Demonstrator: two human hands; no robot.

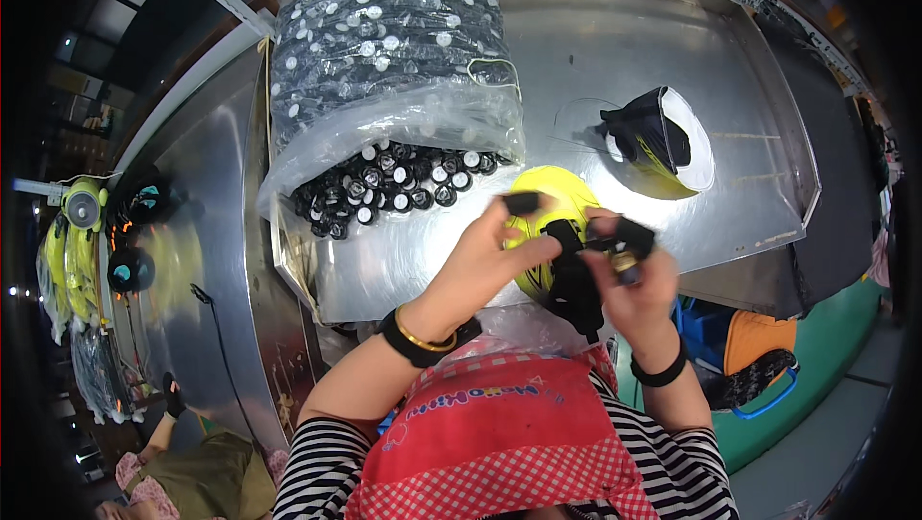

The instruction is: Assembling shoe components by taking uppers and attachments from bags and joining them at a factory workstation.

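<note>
A bright yellow rounded piece with black straps (557, 192) is in front of me at the table's near edge. My left hand (499, 256) grips its near side, the thumb over a black strap and the index finger, with a black cover, on the yellow part. My right hand (645, 294) is closed on a small black part with a brass-coloured spot (624, 266), beside the strap; motion smears its fingers. Both wrists wear black bands. Farther right stands a similar black, white and yellow piece (687, 141), its white inside showing.
A large clear plastic bag (384, 49) full of black and white round parts lies at the back left, with loose parts (384, 179) at its mouth. A metal table (576, 49) has raised edges. Blue and orange items (759, 342) are at lower right. Another person (206, 477) is at lower left.
</note>
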